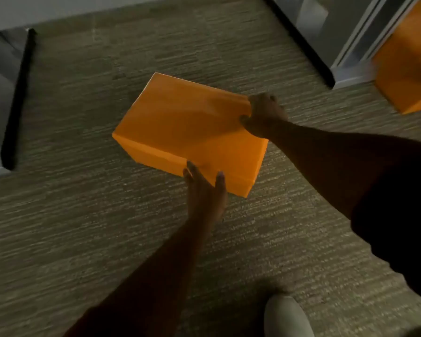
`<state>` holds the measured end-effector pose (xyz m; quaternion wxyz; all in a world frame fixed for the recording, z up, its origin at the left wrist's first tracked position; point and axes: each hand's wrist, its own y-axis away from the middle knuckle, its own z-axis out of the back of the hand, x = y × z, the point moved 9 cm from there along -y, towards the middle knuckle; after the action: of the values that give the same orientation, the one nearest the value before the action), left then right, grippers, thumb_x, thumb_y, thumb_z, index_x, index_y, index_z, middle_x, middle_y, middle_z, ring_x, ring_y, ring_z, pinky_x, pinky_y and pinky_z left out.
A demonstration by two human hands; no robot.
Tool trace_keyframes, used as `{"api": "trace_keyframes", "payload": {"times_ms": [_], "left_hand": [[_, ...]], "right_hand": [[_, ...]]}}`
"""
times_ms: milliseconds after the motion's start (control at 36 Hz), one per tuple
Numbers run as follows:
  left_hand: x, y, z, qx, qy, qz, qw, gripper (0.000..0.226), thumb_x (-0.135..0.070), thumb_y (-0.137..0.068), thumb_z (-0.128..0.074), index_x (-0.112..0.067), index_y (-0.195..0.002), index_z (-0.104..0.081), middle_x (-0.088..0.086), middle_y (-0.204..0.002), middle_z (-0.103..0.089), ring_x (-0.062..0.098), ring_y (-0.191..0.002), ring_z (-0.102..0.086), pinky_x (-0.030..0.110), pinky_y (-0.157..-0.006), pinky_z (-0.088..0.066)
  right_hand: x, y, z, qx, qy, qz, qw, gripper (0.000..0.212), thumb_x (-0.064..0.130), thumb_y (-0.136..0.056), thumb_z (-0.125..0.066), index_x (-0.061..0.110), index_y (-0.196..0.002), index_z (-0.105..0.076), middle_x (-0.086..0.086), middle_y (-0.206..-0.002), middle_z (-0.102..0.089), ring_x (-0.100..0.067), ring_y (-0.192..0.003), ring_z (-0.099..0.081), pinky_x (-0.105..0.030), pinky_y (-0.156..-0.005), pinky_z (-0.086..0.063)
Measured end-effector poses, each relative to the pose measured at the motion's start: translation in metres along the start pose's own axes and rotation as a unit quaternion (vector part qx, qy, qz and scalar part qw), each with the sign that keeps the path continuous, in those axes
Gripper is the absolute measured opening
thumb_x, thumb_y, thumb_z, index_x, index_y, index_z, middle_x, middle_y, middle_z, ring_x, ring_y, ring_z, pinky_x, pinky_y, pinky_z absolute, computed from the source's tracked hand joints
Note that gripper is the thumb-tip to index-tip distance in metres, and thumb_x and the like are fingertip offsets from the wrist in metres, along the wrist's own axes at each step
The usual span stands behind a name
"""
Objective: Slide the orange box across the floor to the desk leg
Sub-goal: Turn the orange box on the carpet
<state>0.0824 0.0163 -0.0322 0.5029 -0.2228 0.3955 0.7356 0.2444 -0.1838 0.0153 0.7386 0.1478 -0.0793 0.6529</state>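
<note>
- Fingers (219, 182) of my left hand (204, 198) lie spread flat against the near long side of the orange box (187, 127), thumb tip up on the lid edge, not curled round anything.
- My right hand (263, 113) is clamped over the box's far right corner, thumb on the lid, the other fingers bent over the edge and out of sight.
- It is a rectangular carton with smooth matte sides, sharp corners and a fitted lid whose rim shows as a seam along the near side.
- It sits flat on the carpet (83, 215), near the middle of the floor, between my two hands.
- Its long axis runs from lower right to upper left, one short end facing the black desk leg (17, 100) at the left, well apart from it.
- That carpet is a grey-green low pile with fine streaks.
- A mirror (408, 57) at upper right reflects an orange box face.
- A pale shoe toe (284, 317) shows at the bottom.
</note>
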Motion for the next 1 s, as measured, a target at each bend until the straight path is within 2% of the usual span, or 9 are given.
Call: {"api": "trace_keyframes", "payload": {"times_ms": [167,222,389,528,611,694,778,861,1000], "left_hand": [[0.016,-0.006,-0.028,0.048,0.116,0.05,0.991,0.101,-0.056,-0.09,-0.057,-0.022,-0.157,0.011,0.01,-0.165,-0.016,0.031,-0.138,-0.043,0.036,-0.109,-0.039],[0.016,-0.006,-0.036,0.057,0.139,0.054,0.987,0.107,-0.059,-0.087,-0.057,-0.024,-0.155,0.017,0.01,-0.166,-0.013,0.033,-0.142,-0.039,0.043,-0.112,-0.039],[0.015,-0.008,-0.043,0.03,0.28,0.066,0.957,0.095,-0.052,-0.085,-0.065,-0.035,-0.156,-0.004,0.003,-0.153,-0.043,0.018,-0.119,-0.052,0.035,-0.098,-0.041],[0.015,-0.001,-0.061,0.1,0.288,0.125,0.944,0.108,-0.072,-0.067,-0.06,-0.041,-0.155,-0.004,0.005,-0.153,-0.043,0.037,-0.131,-0.049,0.055,-0.107,-0.042],[0.014,0.011,-0.067,0.149,0.31,0.114,0.932,0.102,-0.066,-0.073,-0.062,-0.044,-0.154,-0.002,-0.001,-0.158,-0.036,0.026,-0.132,-0.047,0.049,-0.108,-0.04],[0.026,0.012,-0.052,0.133,0.33,0.129,0.926,0.109,-0.07,-0.065,-0.061,-0.042,-0.155,-0.004,0.002,-0.16,-0.032,0.031,-0.139,-0.041,0.056,-0.113,-0.035],[0.037,0.006,-0.043,0.106,0.391,0.175,0.898,0.104,-0.066,-0.068,-0.065,-0.041,-0.154,-0.012,0.007,-0.157,-0.036,0.035,-0.136,-0.045,0.046,-0.092,-0.05],[0.043,0.005,-0.046,0.078,0.422,0.219,0.876,0.092,-0.056,-0.079,-0.067,-0.039,-0.154,-0.016,0.01,-0.154,-0.038,0.036,-0.131,-0.048,0.035,-0.071,-0.055],[0.046,0.007,-0.046,0.052,0.394,0.179,0.9,0.088,-0.05,-0.083,-0.067,-0.034,-0.154,-0.019,0.006,-0.148,-0.04,0.027,-0.116,-0.051,0.03,-0.066,-0.055]], "right_hand": [[-0.021,-0.025,-0.012,0.011,-0.056,-0.058,0.997,0.058,0.049,-0.09,-0.047,0.016,-0.138,-0.041,-0.015,-0.148,-0.037,-0.039,-0.139,-0.029,-0.062,-0.104,-0.036],[-0.024,-0.032,-0.015,0.023,-0.074,-0.059,0.995,0.059,0.049,-0.089,-0.047,0.017,-0.138,-0.04,-0.015,-0.147,-0.037,-0.041,-0.139,-0.027,-0.062,-0.105,-0.036],[-0.038,-0.037,-0.031,0.056,-0.069,-0.087,0.992,0.074,0.058,-0.085,-0.056,0.019,-0.145,-0.036,-0.021,-0.149,-0.036,-0.042,-0.14,-0.027,-0.056,-0.11,-0.033],[-0.053,-0.036,-0.022,0.037,-0.061,-0.097,0.993,0.089,0.069,-0.08,-0.057,0.014,-0.146,-0.036,-0.021,-0.153,-0.029,-0.045,-0.143,-0.018,-0.057,-0.109,-0.035],[-0.065,-0.03,-0.027,0.059,-0.035,-0.095,0.993,0.088,0.078,-0.078,-0.05,0.012,-0.136,-0.047,-0.023,-0.14,-0.047,-0.041,-0.136,-0.035,-0.054,-0.115,-0.025],[-0.036,-0.029,-0.03,0.068,-0.056,-0.057,0.994,0.08,0.079,-0.079,-0.047,0.012,-0.123,-0.056,-0.015,-0.111,-0.065,-0.032,-0.116,-0.056,-0.051,-0.117,-0.021],[-0.014,-0.027,-0.028,0.081,-0.112,-0.062,0.989,0.069,0.074,-0.078,-0.056,0.013,-0.112,-0.06,-0.01,-0.103,-0.065,-0.025,-0.096,-0.062,-0.044,-0.095,-0.049],[-0.022,-0.025,-0.034,0.106,-0.148,-0.066,0.981,0.05,0.064,-0.082,-0.06,0.015,-0.088,-0.057,-0.006,-0.084,-0.059,-0.016,-0.07,-0.055,-0.028,-0.06,-0.045],[-0.032,-0.014,-0.037,0.141,-0.162,-0.053,0.975,0.049,0.053,-0.09,-0.058,0.006,-0.103,-0.06,-0.011,-0.088,-0.06,-0.023,-0.078,-0.056,-0.031,-0.063,-0.045]]}}
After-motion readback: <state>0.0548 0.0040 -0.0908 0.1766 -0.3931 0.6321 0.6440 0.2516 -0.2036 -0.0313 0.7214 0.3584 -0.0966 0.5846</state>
